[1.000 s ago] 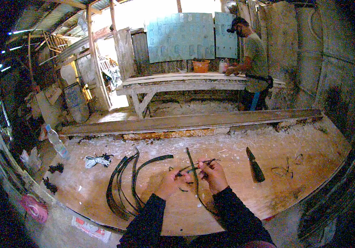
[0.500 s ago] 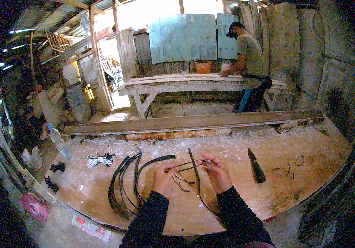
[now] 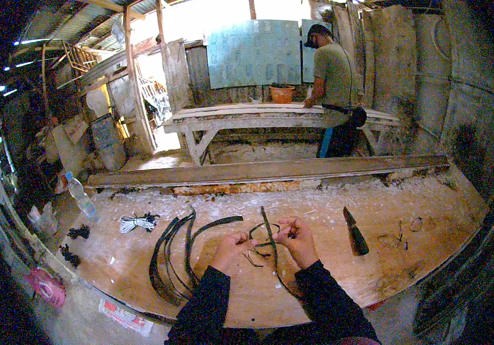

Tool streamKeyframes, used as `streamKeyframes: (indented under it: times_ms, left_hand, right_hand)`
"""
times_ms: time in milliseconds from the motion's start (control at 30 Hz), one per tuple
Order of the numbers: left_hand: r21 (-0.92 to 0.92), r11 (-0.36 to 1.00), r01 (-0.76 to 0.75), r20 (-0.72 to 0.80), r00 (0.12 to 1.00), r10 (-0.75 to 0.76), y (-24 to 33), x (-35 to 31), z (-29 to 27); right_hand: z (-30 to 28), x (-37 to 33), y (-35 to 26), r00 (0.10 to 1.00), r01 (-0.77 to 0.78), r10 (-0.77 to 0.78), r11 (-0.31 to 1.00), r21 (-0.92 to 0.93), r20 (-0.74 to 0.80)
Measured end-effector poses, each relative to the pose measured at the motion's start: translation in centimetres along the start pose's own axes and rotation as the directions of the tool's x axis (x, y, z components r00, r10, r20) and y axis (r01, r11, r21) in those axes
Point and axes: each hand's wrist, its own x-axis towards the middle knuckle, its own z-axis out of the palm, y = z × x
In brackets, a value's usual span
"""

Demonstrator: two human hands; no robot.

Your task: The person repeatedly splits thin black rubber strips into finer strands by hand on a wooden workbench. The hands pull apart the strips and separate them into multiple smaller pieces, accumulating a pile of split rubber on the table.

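A thin dark strip (image 3: 264, 244) is bent into a small loop between my two hands. My left hand (image 3: 231, 250) pinches it at the left side, with loose ends hanging near the fingers. On the right, my right hand (image 3: 296, 241) pinches the same strip with thumb and fingers. A longer flat dark strip (image 3: 275, 261) lies on the board beneath, running past the right hand toward me. Several wider curved black strips (image 3: 158, 259) rest left of my left hand. To the right lies a knife (image 3: 357, 237) with a dark handle, its blade pointing away.
On the wooden worktop (image 3: 327, 213), a white cord bundle (image 3: 136, 223), black bundles (image 3: 78, 232) and a clear bottle (image 3: 80, 195) sit left. Thin dark loops (image 3: 396, 238) lie right. A long plank (image 3: 270, 171) borders the far edge. A person (image 3: 336, 75) stands at the bench beyond.
The strip between my hands has gone from stretched taut to a rounder loop. My right hand has shifted slightly left. The person beyond has moved left and turned further away.
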Motion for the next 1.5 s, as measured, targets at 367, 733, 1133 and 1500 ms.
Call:
streamKeyframes:
  times_ms: [367, 733, 1133, 1500]
  left_hand:
    - [-0.277, 0.960, -0.045, 0.475, 0.862, 0.177, 1.5, -1.5, 1.6]
    - [-0.044, 0.997, 0.067, -0.355, 0.932, -0.078, 0.5, -0.1, -0.2]
    - [-0.206, 0.978, 0.026, -0.381, 0.918, -0.105, -2.3, 0.8, -1.0]
    - [-0.006, 1.000, 0.022, -0.420, 0.907, -0.023, -5.5, 1.5, -0.3]
  right_hand:
    - [-1.1, 0.8, 0.5, 0.952, 0.092, -0.233, 0.833, -0.546, -0.196]
    - [-1.2, 0.6, 1.5, 0.999, 0.054, -0.054, 0.966, -0.251, 0.007]
    - [0.8, -1.6, -1.3, 0.874, -0.334, 0.191, 0.903, 0.269, 0.446]
    - [0.3, -1.3, -0.6, 0.821, -0.392, 0.220, 0.888, 0.239, 0.527]
